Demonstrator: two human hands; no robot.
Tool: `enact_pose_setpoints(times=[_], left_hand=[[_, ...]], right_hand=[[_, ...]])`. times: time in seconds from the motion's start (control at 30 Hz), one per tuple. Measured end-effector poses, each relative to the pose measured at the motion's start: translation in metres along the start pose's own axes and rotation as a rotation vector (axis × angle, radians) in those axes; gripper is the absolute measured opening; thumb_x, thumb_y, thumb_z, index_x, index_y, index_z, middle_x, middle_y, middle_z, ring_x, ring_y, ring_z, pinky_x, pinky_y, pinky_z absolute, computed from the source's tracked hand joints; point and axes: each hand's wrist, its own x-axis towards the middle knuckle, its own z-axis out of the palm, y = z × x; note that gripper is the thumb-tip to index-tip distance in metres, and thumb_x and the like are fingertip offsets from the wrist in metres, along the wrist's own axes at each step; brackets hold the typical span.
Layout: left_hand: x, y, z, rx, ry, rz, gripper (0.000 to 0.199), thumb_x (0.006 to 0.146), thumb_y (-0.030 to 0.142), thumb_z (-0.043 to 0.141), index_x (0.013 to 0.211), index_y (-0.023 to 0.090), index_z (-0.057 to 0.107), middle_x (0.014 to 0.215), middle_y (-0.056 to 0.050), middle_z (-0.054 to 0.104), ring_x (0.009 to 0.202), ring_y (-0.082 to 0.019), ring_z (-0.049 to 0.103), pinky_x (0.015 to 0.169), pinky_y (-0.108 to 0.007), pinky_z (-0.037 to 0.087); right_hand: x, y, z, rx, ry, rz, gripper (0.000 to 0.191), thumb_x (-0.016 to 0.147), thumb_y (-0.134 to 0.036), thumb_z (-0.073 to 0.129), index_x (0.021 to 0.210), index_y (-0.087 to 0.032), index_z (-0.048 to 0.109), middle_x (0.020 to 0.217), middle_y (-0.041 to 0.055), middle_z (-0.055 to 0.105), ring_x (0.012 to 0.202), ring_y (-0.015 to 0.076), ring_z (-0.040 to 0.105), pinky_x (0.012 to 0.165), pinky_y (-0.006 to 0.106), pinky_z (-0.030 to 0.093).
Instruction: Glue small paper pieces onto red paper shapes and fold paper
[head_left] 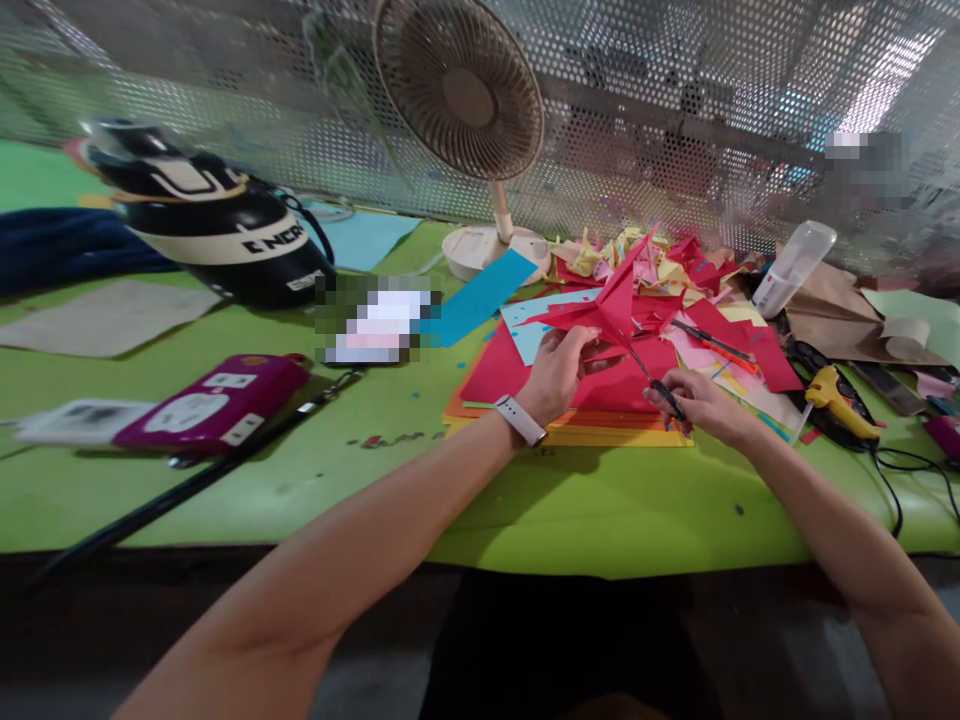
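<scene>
Head view, the only one here: looks to me like you're mid-trim on the red folded paper [616,300], which sits up off the table [375,500], above the paper stack [574,438]. Your left hand [559,370] has it gripped by the lower side, thumb and fingers pinching. Your right hand [694,400] has its fingers curled round the handles of the scissors [667,398], blades pointing up at the paper. Can't tell if the blades are parted, they're too thin at this angle.

Next move, imo, calls for a steady left pinch and fingertips well out of the blade line.

Headcount: one folded piece in hand, one pair of scissors in use, one fan [469,95], one black bottle [225,225], one clear bottle [795,268], one phone [382,325], one purple badge holder [214,405], one yellow glue gun [840,402], one long blue strip [487,297]. The scrap heap [637,250] and the stack's sheets overlap too much to count, sorry.
</scene>
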Motion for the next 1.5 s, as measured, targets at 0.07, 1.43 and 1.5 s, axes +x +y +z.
enact_pose_setpoints(times=[0.07,1.43,1.5], left_hand=[[-0.0001,-0.0008,-0.0003,-0.002,0.006,0.003,0.016,0.064,0.025,0.07,0.06,0.016,0.058,0.065,-0.002,0.067,0.088,-0.025,0.071,0.088,-0.047,0.056],[-0.0012,-0.0054,-0.0004,-0.011,0.003,0.017,0.018,0.067,0.029,0.07,0.065,0.017,0.057,0.074,-0.004,0.07,0.093,-0.026,0.071,0.086,-0.044,0.057],[-0.0008,-0.005,-0.0001,-0.018,0.003,0.015,0.017,0.067,0.028,0.07,0.064,0.017,0.058,0.072,-0.004,0.069,0.092,-0.026,0.071,0.086,-0.045,0.057]], right_hand=[[0.0008,0.0008,0.0002,-0.006,0.006,-0.002,0.051,0.067,-0.065,0.071,0.073,-0.02,0.049,0.053,-0.0023,0.06,0.041,0.007,0.046,0.039,0.02,0.037],[0.005,0.0031,0.0005,-0.023,0.027,0.004,0.055,0.063,-0.07,0.069,0.071,-0.02,0.049,0.053,-0.002,0.058,0.042,0.007,0.044,0.04,0.021,0.027],[0.0045,0.0033,-0.0012,-0.023,0.019,-0.004,0.054,0.065,-0.07,0.068,0.072,-0.02,0.049,0.054,-0.0017,0.059,0.042,0.0068,0.043,0.041,0.021,0.028]])
